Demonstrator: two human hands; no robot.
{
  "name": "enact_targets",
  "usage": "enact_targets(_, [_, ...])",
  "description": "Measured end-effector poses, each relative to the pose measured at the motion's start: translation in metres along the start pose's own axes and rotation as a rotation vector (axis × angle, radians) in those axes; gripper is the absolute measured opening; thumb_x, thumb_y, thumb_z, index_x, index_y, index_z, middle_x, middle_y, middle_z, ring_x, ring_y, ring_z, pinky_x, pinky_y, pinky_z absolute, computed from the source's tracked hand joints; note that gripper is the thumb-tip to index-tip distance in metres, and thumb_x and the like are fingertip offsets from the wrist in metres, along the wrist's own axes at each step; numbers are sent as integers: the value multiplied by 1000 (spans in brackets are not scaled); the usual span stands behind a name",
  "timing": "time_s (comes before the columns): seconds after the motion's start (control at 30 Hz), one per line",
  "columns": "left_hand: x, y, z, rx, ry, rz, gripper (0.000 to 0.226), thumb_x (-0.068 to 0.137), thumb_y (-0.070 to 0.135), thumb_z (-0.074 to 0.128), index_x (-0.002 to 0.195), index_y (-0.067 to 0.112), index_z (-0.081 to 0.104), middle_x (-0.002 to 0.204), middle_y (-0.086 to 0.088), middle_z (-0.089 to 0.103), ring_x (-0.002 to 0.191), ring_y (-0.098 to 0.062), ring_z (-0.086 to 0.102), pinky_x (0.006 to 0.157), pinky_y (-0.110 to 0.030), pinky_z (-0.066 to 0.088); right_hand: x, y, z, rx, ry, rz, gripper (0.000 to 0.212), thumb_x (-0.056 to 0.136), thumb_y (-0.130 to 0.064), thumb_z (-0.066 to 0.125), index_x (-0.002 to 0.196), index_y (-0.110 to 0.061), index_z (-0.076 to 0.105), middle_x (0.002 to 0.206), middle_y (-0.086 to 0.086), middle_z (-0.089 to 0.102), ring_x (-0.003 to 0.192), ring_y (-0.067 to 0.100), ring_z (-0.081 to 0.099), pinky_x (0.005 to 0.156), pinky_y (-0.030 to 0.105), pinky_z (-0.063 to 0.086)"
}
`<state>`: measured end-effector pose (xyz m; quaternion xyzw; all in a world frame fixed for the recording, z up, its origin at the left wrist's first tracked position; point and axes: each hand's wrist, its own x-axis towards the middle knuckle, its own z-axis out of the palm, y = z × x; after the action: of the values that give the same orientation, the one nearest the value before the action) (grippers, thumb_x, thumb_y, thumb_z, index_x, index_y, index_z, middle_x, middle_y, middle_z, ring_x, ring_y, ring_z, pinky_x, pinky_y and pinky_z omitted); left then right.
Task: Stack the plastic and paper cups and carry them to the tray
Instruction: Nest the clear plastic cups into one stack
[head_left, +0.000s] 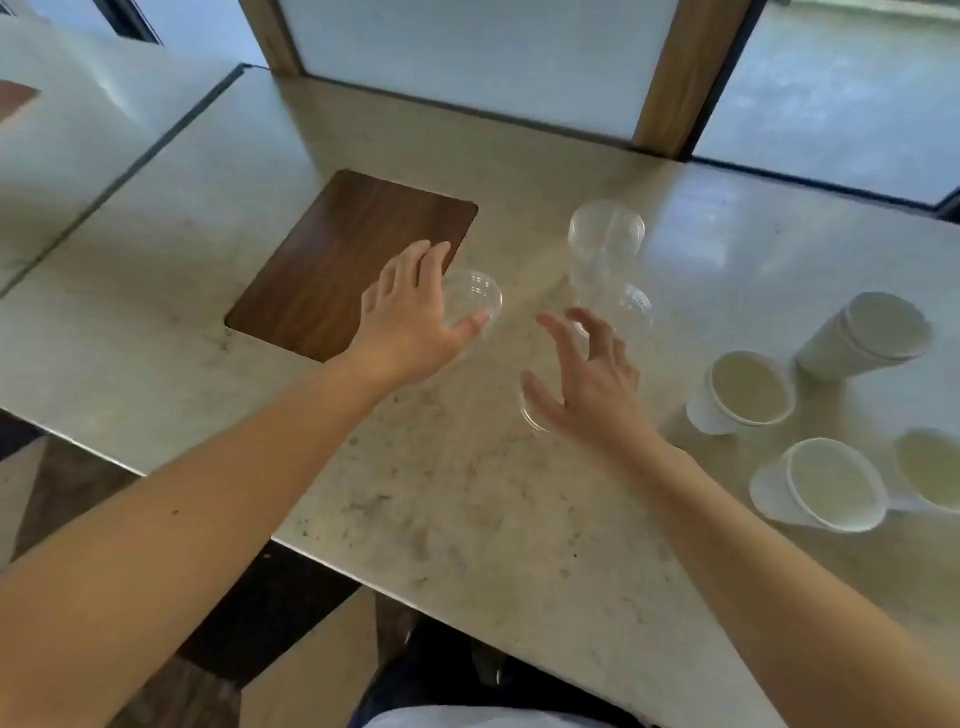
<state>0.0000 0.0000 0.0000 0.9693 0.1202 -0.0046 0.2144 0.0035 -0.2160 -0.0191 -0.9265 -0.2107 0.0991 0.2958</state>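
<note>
A dark wooden tray (332, 260) lies on the marble table. My left hand (410, 312) reaches past the tray's near right corner, its fingers spread around a clear plastic cup (480, 293), thumb on the rim. My right hand (587, 379) hovers open with splayed fingers over another clear cup (531, 415), of which only part of the rim shows. A third clear cup (634, 306) stands just beyond its fingers. A taller clear cup (605, 234) stands behind that. At the right are white paper cups: a stack (867, 338) on its side and three single ones (743, 395).
The table's near edge (332, 564) runs diagonally below my arms, with dark floor beneath. A second tabletop (78, 135) adjoins at the left. Wood-framed window panels (670, 78) rise behind the table. One paper cup (930, 467) is cut off by the right border.
</note>
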Motion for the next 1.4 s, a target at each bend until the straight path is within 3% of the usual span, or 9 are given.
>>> enact_targets(0.23, [45, -26, 27, -57, -123, 38, 104, 76, 68, 69, 153, 16, 22, 160, -7, 24, 147, -34, 22, 113, -53, 23, 2, 3, 41, -228, -47, 63, 67, 87, -51, 57, 149, -31, 37, 156, 8, 29, 141, 32, 32, 116, 48, 12])
enact_targets(0.5, [55, -39, 46, -266, -225, 221, 96, 73, 49, 85, 147, 11, 38, 140, -12, 41, 129, -31, 46, 107, -44, 40, 9, -1, 50, -407, -46, 202, 67, 87, -44, 58, 149, -38, 34, 160, 0, 26, 150, 27, 15, 113, 53, 16])
enact_targets(0.67, [19, -46, 61, -294, -292, 371, 104, 70, 64, 76, 154, 20, 33, 143, -1, 39, 133, -21, 44, 108, -37, 41, -2, -3, 49, -320, -15, 270, 60, 86, -38, 67, 144, -37, 49, 154, -1, 39, 147, 37, 24, 99, 60, 39])
enact_targets(0.77, [12, -46, 69, -359, -298, 381, 106, 69, 69, 74, 155, 26, 29, 142, 4, 41, 129, -15, 44, 105, -30, 38, -8, 4, 42, -221, 104, 248, 59, 84, -30, 76, 140, -27, 57, 148, 8, 46, 132, 43, 40, 104, 57, 40])
enact_targets(0.97, [12, -33, 82, -402, -395, 394, 117, 65, 79, 73, 158, 37, 15, 148, 10, 43, 130, -8, 45, 105, -29, 39, 4, -11, -4, 2, 519, 179, 62, 84, -44, 71, 141, -32, 50, 143, -9, 41, 124, 20, 44, 101, 29, 40])
enact_targets(1.1, [9, -24, 94, -517, -469, 312, 125, 62, 80, 74, 157, 45, 0, 156, 16, 38, 133, -6, 44, 103, -32, 41, 9, -25, 8, 62, 360, 125, 64, 84, -48, 69, 143, -38, 46, 146, -14, 35, 126, 18, 41, 99, 25, 39])
enact_targets(1.23, [2, -17, 109, -688, -543, 262, 133, 65, 62, 85, 151, 56, -16, 146, 46, 28, 123, 24, 37, 95, -11, 38, 8, -15, 37, 25, 181, 222, 67, 85, -54, 65, 145, -52, 35, 151, -16, 25, 136, 19, 30, 103, 33, 35])
enact_targets(1.33, [-4, -17, 118, -627, -625, 237, 121, 72, 49, 85, 148, 62, -9, 160, 15, 31, 130, 3, 43, 101, -24, 45, 7, -1, 47, -20, 132, 256, 73, 83, -67, 62, 147, -55, 29, 153, -16, 20, 137, 19, 26, 104, 37, 35])
enact_targets(1.4, [-9, -24, 124, -548, -603, 278, 104, 80, 40, 83, 157, 41, 12, 153, 3, 46, 133, -12, 51, 106, -34, 46, 3, 9, 48, 44, 119, 277, 79, 78, -73, 63, 146, -58, 26, 152, -18, 18, 136, 19, 27, 99, 34, 33])
